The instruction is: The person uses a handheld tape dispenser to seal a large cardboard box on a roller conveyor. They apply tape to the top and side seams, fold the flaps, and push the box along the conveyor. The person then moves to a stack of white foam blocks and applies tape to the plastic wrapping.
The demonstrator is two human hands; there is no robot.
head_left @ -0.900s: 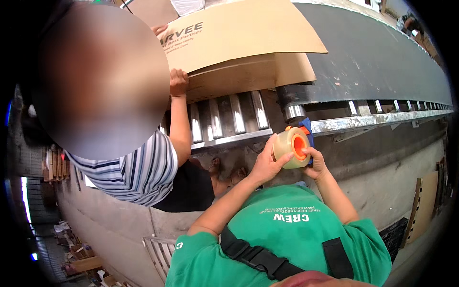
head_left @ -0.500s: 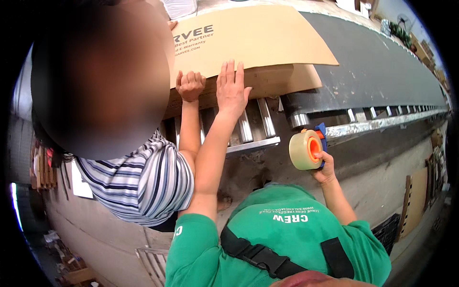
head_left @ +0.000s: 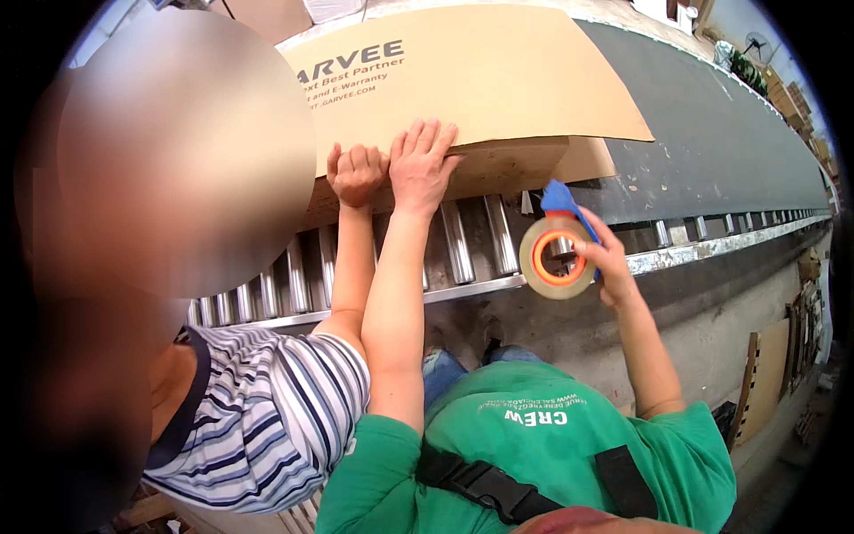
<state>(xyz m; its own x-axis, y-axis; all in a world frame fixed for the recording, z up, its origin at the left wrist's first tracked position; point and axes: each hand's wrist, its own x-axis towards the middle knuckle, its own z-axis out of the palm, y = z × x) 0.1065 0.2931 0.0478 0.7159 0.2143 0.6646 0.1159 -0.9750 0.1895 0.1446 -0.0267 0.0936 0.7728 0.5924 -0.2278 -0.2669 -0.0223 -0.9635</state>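
Observation:
My left hand lies on the near edge of a brown cardboard box, fingers stretched out over its top flap and pressing on it. My right hand grips a tape dispenser with a blue body and a wide roll of clear tape on an orange core. The dispenser is held in the air before the box, apart from it. Right beside my left hand, a co-worker's hand with curled fingers rests on the same edge. The top flap sits slightly raised at its right end, over a lower flap.
Under the box run metal rollers, and a dark conveyor belt stretches away to the right, edged by a metal rail. The co-worker in a striped shirt stands close at my left. Flat boards lean at the far right.
My right hand has raised the tape dispenser and turned it, so the roll faces me. My left hand has shifted slightly left, next to the co-worker's hand. The co-worker has leaned closer.

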